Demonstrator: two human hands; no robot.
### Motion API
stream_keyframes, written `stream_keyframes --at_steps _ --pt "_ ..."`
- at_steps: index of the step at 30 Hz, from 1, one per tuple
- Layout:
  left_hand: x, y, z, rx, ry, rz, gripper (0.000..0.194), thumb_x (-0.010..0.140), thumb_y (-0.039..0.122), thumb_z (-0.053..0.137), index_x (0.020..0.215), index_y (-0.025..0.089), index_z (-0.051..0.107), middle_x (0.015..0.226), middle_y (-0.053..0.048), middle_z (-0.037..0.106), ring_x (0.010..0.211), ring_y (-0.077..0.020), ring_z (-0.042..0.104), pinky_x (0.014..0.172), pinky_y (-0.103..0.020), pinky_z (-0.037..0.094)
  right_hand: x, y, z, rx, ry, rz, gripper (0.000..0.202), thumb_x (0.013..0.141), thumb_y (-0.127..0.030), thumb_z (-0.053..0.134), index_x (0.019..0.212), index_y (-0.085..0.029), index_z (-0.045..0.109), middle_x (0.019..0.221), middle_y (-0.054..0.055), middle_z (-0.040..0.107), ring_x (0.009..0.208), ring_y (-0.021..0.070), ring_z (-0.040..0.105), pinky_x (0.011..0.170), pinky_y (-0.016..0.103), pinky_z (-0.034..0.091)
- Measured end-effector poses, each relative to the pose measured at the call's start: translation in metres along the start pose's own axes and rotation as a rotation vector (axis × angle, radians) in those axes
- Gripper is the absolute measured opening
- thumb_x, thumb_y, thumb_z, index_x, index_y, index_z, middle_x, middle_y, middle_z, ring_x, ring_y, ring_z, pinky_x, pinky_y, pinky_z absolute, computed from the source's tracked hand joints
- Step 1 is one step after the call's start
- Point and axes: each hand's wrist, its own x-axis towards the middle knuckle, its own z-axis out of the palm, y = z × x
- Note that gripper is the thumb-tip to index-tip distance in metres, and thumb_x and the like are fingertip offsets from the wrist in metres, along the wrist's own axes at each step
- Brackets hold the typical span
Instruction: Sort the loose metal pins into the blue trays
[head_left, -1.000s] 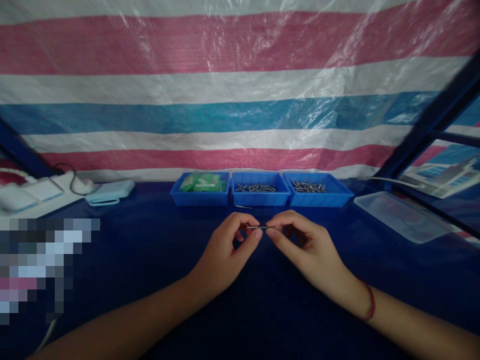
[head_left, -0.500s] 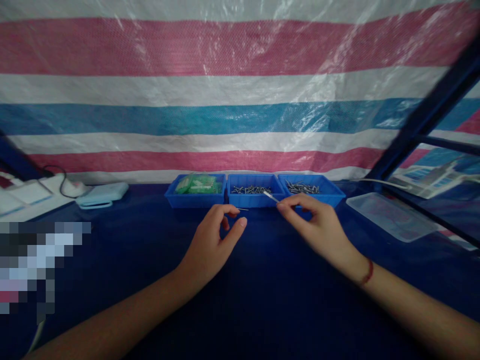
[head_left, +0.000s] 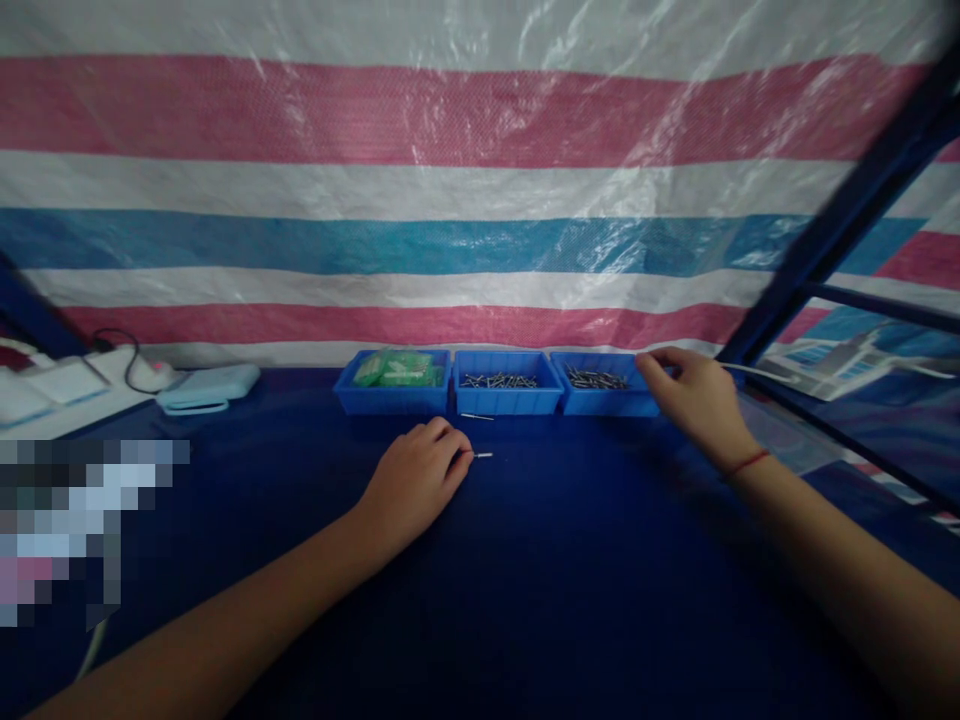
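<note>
My left hand (head_left: 420, 475) is closed in a pinch low over the blue table, with a small metal rivet (head_left: 484, 455) sticking out to the right of its fingertips. Behind it, a second thin rivet (head_left: 477, 416) lies in front of the middle blue bin (head_left: 510, 402), which contains several metal rivets. My right hand (head_left: 697, 400) is by the right end of the right blue bin (head_left: 607, 402), which holds darker metal pieces. Its fingers are curled together, partly covering the bin's end; anything between them is hidden.
The left blue bin (head_left: 394, 402) holds green plastic packets. Farther left are a light blue case (head_left: 210, 388) and a white power strip (head_left: 56, 395) with cables. A dark frame post (head_left: 795, 260) rises at the right, and a striped sheet (head_left: 450, 180) hangs behind.
My right hand has moved right, away from the middle bin; the rivet it held no longer shows there. My left hand has come down and closed, with a rivet at its fingertips.
</note>
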Motion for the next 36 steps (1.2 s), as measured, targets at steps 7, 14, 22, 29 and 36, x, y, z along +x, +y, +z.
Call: stream_keyframes --at_steps 7,14,22,29,36 --pt "-0.001 0.002 0.003 -0.045 0.075 0.096 0.019 0.093 0.022 0.041 0.090 0.017 0.058 0.092 -0.004 0.061 0.087 -0.0207 0.057 0.074 -0.034 0.041 -0.050 -0.049 0.007 0.349 -0.266 -0.539 0.021 0.086 -0.034 0.050 0.090 -0.018 0.065 0.085 0.006 0.068 0.076 0.0191 0.061 0.069 0.033 0.046" --pt "-0.004 0.015 -0.003 -0.202 0.180 0.220 0.015 0.092 0.017 0.043 0.099 0.019 0.056 0.095 -0.003 0.064 0.090 -0.0176 0.058 0.077 -0.032 0.042 -0.091 -0.076 0.005 0.380 -0.465 -0.706 0.020 0.091 -0.028 0.046 0.095 -0.020 0.063 0.093 0.005 0.068 0.085 0.0186 0.061 0.079 0.038 0.044" --pt "-0.007 0.020 0.002 -0.430 0.219 0.244 0.012 0.087 0.015 0.050 0.094 0.019 0.059 0.090 -0.002 0.063 0.084 -0.0138 0.060 0.077 -0.026 0.046 -0.089 -0.073 0.000 0.326 -0.418 -0.819 0.019 0.090 -0.024 0.046 0.102 -0.018 0.060 0.096 0.007 0.066 0.087 0.0206 0.058 0.075 0.037 0.043" --pt "-0.008 0.026 0.000 -0.662 0.257 0.048 0.014 0.081 0.022 0.061 0.094 0.019 0.058 0.080 0.000 0.065 0.067 -0.0114 0.058 0.062 -0.023 0.046 -0.094 -0.078 0.001 0.616 -0.556 -0.622 0.019 0.089 -0.024 0.049 0.098 -0.025 0.066 0.085 0.001 0.069 0.075 0.0145 0.061 0.069 0.029 0.048" --pt "-0.008 0.025 0.001 -0.670 0.227 0.040 0.007 0.084 0.023 0.057 0.083 0.018 0.061 0.076 0.001 0.063 0.068 -0.0120 0.057 0.063 -0.023 0.044 -0.097 -0.078 0.007 0.693 -0.600 -0.515 0.018 0.088 -0.026 0.050 0.093 -0.025 0.067 0.084 0.001 0.069 0.078 0.0155 0.063 0.072 0.029 0.051"
